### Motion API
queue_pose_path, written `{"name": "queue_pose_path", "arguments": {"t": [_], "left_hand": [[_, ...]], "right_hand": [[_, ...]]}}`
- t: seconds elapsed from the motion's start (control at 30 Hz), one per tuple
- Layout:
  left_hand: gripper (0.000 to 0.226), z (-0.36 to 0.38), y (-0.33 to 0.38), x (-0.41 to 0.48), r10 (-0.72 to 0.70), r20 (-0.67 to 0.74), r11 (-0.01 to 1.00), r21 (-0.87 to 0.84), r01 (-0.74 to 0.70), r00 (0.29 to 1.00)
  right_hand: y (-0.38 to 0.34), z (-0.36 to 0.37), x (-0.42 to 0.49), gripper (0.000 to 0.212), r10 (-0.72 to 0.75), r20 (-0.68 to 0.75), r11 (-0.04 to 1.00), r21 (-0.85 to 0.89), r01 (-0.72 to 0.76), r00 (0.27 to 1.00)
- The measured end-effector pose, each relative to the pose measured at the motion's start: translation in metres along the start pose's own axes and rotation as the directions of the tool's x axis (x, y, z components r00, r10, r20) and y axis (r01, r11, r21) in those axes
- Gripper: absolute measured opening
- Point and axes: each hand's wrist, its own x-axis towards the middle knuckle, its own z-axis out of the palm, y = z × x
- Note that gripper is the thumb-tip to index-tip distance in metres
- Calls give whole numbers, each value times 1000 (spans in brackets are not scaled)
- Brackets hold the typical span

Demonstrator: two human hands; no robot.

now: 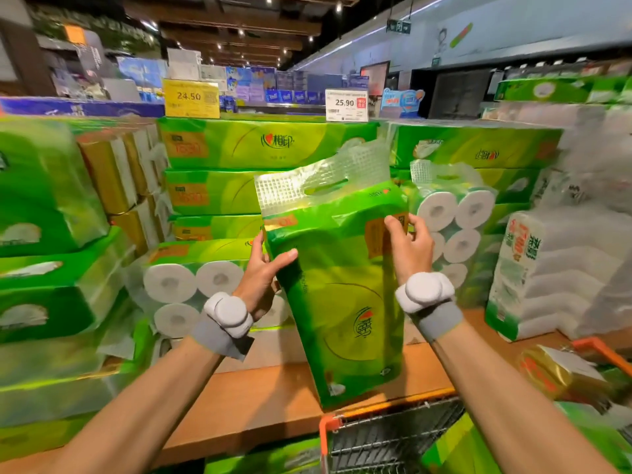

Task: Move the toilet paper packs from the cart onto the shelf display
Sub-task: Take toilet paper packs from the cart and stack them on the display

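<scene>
Head view: a person's two forearms reach forward over a cart toward a store shelf stacked with green packs.
Toilet paper pack [342, 285]: green, tall, held nearly upright with its top leaning a little left; its clear gridded handle flap [321, 176] stands at the top.
Pack position: between the two hands, in front of the stacked goods, its lower end above the front edge of the shelf and just above the cart rim; whether it touches the shelf board cannot be told.
Left hand [261, 268]: grips the pack's left edge, thumb on the front face, fingers curled behind.
Right hand [410, 244]: grips the pack's upper right edge, thumb on the front by an orange label, fingers wrapped round the side.
Wrists: each wears a grey band with a white rounded device [227, 313].
Shelf [273, 398]: a bare wooden board runs across under the pack.
Cart [386, 436]: wire basket with an orange rim, at the bottom right, just below the pack.
Stacked packs [266, 143]: long green packs piled flat behind the held one.
Roll packs [191, 289]: show white roll ends, left of the held pack and also to its right.
White pack [547, 275]: stands on the shelf at the far right.
Price signs: yellow sign [191, 97] reads 24.50, white sign [346, 105] reads 25.90, both above the stack.
</scene>
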Motion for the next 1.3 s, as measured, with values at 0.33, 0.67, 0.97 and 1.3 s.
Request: {"name": "queue_pose_path", "arguments": {"t": [0.33, 0.67, 0.97, 1.3], "left_hand": [[80, -48, -10, -12, -130, -29, 969, -214, 121, 991], [41, -105, -12, -10, -57, -261, 914, -403, -55, 964], [71, -142, -19, -24, -38, -361, 918, -381, -110, 932], [97, -208, -36, -62, -274, -395, 893, -443, 80, 877]], "right_hand": [[32, 59, -35, 57, -11, 185, 1000, -6, 13, 983], [62, 95, -36, 46, -77, 517, 997, 39, 66, 852], [99, 113, -31, 91, 159, 740, 927, -340, 160, 653], [150, 114, -56, 93, 354, 794, 857, -487, 168, 495]]}}
